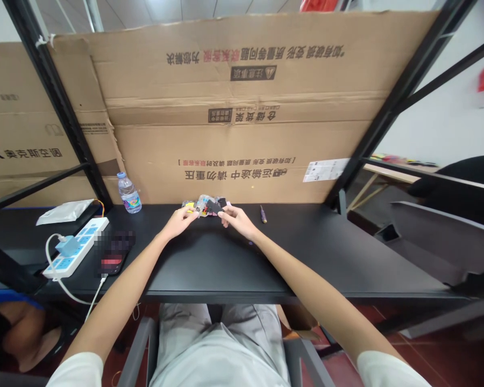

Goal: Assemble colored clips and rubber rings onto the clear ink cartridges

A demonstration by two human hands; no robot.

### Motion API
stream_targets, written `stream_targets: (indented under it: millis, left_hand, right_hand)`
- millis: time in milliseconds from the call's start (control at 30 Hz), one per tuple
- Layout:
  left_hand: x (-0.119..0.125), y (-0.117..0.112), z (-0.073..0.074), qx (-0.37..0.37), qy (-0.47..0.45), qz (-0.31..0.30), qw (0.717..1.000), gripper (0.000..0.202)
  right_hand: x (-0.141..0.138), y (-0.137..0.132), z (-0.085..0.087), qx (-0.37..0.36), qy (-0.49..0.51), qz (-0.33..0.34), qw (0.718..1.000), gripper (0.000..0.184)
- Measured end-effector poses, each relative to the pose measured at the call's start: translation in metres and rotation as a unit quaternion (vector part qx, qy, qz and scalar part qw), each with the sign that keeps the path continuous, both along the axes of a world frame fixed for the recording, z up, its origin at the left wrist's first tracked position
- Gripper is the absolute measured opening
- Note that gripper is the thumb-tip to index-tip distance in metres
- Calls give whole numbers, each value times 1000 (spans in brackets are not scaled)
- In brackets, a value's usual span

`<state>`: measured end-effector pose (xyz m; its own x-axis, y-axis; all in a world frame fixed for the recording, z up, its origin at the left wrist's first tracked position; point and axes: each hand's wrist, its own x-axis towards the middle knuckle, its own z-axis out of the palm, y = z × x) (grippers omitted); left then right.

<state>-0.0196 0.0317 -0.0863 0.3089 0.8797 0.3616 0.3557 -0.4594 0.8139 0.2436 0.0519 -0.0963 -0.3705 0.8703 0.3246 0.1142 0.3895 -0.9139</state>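
Near the back of the black table, my left hand [180, 221] is closed in a pinch at the edge of a crumpled clear plastic packet [203, 204] with coloured print. My right hand [239, 221] grips a small flat black piece [214, 207] between thumb and fingers, right beside the packet. More small colourful and dark items lie behind both hands, partly hidden and too small to name. To the right of my right hand, a small screwdriver with a purple handle [263, 214] lies on the table.
A water bottle [129, 193] stands at the back left. Nearer are a white power strip [78, 246] with a plugged-in charger, a phone [115, 258] on a cable, and a white pouch [64, 212]. Cardboard [242, 134] walls the back between black posts. Another person sits at lower left.
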Motion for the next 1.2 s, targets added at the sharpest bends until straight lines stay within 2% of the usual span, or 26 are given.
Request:
stream_targets:
  millis: [167, 367, 467, 567, 733, 967, 1100, 1200]
  left_hand:
    - [7, -1, -1, -5, 4, -23, 1000, 45]
    - [1, 0, 3, 18, -49, 19, 998, 43]
    - [8, -1, -4, 3, -17, -6, 1000, 45]
    - [13, -3, -7, -10, -26, -30, 999, 47]
    - [6, -3, -1, -9, -101, 27, 995, 47]
    - [8, -3, -8, 3, -52, 21, 998, 45]
    - [3, -4, -5, 5, -66, 43, 997, 45]
    - [6, -6, -7, 0, -39, 21, 999, 44]
  right_hand:
    - [-10, -4, -3, -27, -16, 50, 998, 49]
    - [-7, -5, 6, -13, 23, -16, 1000, 48]
    - [-12, -7, 3, -39, 7, 13, 999, 47]
    - [-14, -6, 2, -58, 13, 32, 998, 47]
    - [-7, -3, 6, -37, 35, -13, 999, 46]
    - [-15, -7, -5, -92, 2, 38, 995, 48]
    - [-5, -3, 0, -93, 41, -2, 995, 47]
    - [-2, -4, 3, -68, 21, -5, 997, 48]
